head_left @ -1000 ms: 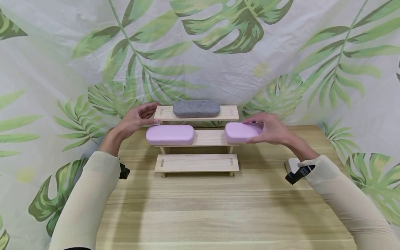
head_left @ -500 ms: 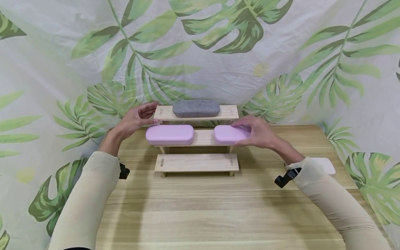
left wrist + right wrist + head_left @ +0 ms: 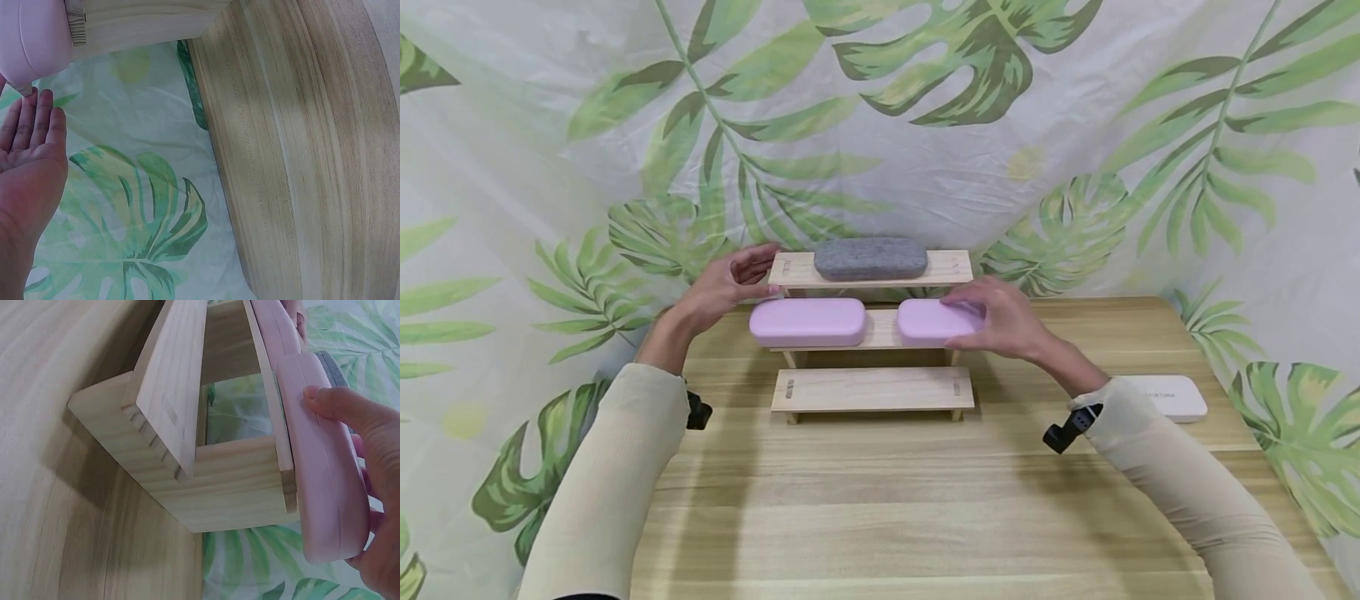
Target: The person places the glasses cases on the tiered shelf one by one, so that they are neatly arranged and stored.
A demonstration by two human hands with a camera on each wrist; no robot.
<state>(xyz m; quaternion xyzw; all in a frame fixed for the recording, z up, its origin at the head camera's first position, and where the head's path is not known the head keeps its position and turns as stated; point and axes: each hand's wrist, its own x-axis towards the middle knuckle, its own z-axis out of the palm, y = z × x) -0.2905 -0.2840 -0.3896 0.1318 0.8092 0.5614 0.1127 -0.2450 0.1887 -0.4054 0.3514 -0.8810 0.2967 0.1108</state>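
Note:
A three-step wooden stand (image 3: 872, 390) stands on the table near the back. Two pink glasses cases lie end to end on its middle step, a small gap between them. My right hand (image 3: 1007, 321) grips the right pink glasses case (image 3: 928, 323) by its right end. In the right wrist view, the thumb presses one side of this case (image 3: 325, 456), with the fingers round the other. By the stand's left end is my left hand (image 3: 722, 283), fingers extended, its fingertips close to the upper step and the left pink glasses case (image 3: 808, 322).
A grey fabric-look glasses case (image 3: 871, 259) lies on the top step. At the table's right side lies a white case (image 3: 1176, 397) with small print, partly behind the right sleeve. A leaf-patterned cloth (image 3: 925, 183) hangs directly behind the table (image 3: 880, 508).
The right hand has moved left along the middle step with the right pink glasses case, narrowing the gap to the left one. The white case shows more now. The left hand stays in place.

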